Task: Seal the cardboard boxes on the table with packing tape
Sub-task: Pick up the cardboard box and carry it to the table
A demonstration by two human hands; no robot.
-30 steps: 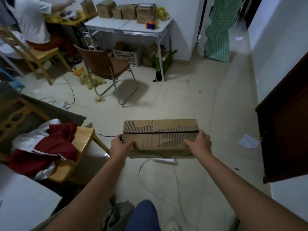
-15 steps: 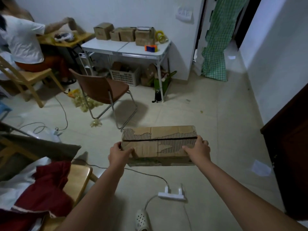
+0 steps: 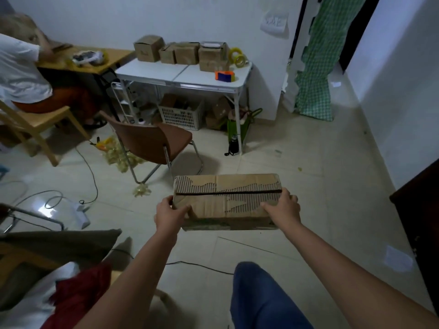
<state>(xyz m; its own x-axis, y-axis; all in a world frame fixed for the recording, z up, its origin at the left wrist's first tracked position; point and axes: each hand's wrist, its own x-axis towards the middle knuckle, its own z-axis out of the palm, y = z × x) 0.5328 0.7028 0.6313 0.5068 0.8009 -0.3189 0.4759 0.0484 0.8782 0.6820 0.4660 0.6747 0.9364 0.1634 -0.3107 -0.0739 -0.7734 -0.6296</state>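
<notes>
I carry a worn cardboard box (image 3: 225,200) out in front of me above the tiled floor, its two top flaps closed with a dark slit between them. My left hand (image 3: 169,214) grips its left end and my right hand (image 3: 282,208) grips its right end. Across the room stands a white folding table (image 3: 166,72) with several small cardboard boxes (image 3: 183,52) along its back. An orange and blue tape dispenser (image 3: 224,76) lies near the table's front right, and two yellowish tape rolls (image 3: 238,58) lean at the back right.
A brown chair (image 3: 152,141) stands between me and the table. Cables (image 3: 90,172) and a power strip lie on the floor at left. A seated person (image 3: 21,72) works at a wooden desk, far left. A green curtain (image 3: 325,55) hangs right; a dark cabinet (image 3: 422,222) stands nearby.
I have walked toward the white table with the box held in both hands; the table and chair are nearer, and the wooden seat with red cloth has dropped to the lower left.
</notes>
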